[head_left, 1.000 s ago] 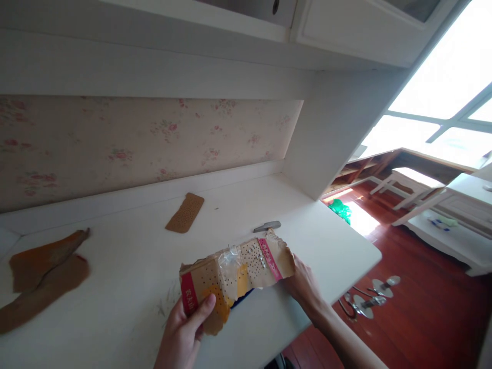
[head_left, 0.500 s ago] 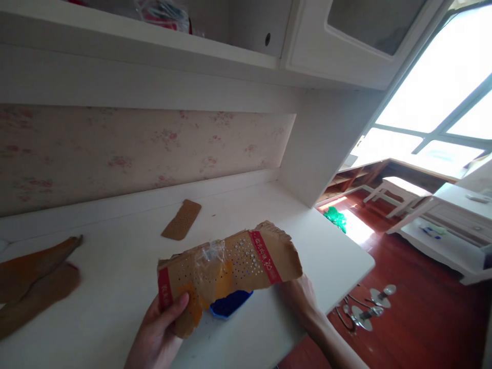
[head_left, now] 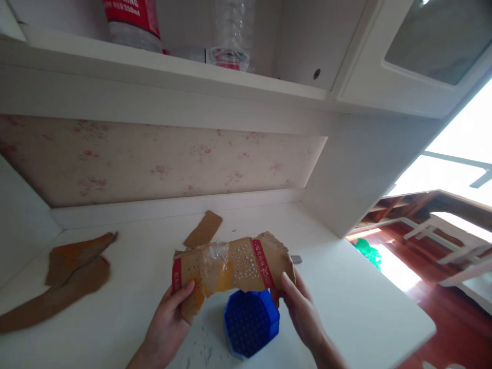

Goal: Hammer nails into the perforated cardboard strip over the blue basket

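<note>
I hold a torn piece of brown perforated cardboard (head_left: 234, 266) with red tape bands and a scrap of clear film, raised above the white desk (head_left: 338, 302). My left hand (head_left: 169, 320) grips its lower left end, thumb on the front. My right hand (head_left: 302, 310) pinches its right edge. Under the cardboard, on the desk between my hands, lies a blue octagonal block (head_left: 249, 323) covered in small holes.
A small perforated brown strip (head_left: 203, 229) lies near the back ledge. Torn brown cardboard pieces (head_left: 69, 277) lie at the left. A small grey metal item (head_left: 295, 260) peeks out behind the cardboard. Plastic bottles (head_left: 130, 20) stand on the shelf above. The desk's edge drops to a red floor at the right.
Both hands lifted the cardboard off the desk and brought it closer. The blue block beneath it came into full view. The view tilted up to show the shelf.
</note>
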A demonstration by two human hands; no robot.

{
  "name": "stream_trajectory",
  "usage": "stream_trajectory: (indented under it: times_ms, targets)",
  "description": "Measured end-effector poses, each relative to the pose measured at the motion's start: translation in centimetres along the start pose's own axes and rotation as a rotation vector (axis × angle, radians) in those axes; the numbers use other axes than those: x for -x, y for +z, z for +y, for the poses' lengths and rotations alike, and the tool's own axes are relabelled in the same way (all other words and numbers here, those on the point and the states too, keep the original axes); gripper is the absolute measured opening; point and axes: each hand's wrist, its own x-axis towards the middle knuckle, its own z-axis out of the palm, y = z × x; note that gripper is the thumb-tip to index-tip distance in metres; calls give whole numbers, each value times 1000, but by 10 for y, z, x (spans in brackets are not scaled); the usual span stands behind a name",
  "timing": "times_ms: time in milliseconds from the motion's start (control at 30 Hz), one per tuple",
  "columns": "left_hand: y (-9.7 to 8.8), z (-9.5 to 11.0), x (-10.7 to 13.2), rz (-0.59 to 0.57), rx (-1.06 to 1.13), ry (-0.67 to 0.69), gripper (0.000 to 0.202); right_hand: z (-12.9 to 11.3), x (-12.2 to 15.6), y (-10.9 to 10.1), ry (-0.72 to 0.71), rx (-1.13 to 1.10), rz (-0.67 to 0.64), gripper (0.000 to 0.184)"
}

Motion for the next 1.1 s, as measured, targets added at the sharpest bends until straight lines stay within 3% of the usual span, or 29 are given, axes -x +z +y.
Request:
stream_trajectory:
  times_ms: [133, 200, 300, 467, 600, 767, 1100]
  targets:
    - [-7, 1, -21, 5, 42, 7, 17, 5, -35, 8, 89, -88, -33, 27]
    - [-11, -3, -34, -56, 94, 14, 18, 11, -52, 8, 114, -130, -46, 27]
    - [-14, -18, -54, -170, 173, -29, 20, 27, -74, 7, 150, -214, -51, 26]
    - [-10, -53, -82, -187, 37, -78, 17, 67, -97, 13, 237, -297, -66, 35]
    - [-9, -60, -89, -109, -50, -46, 16, 91, -98, 23, 302, -325, -94, 39]
    - [-8, -55, -87, -38, -92, -53, 19, 100, -96, 30, 329, -329, -161, 39]
    - [-6, -53, -80, -137, -138, -35, 25, 101, -75, 48, 304, -416, -255, 30]
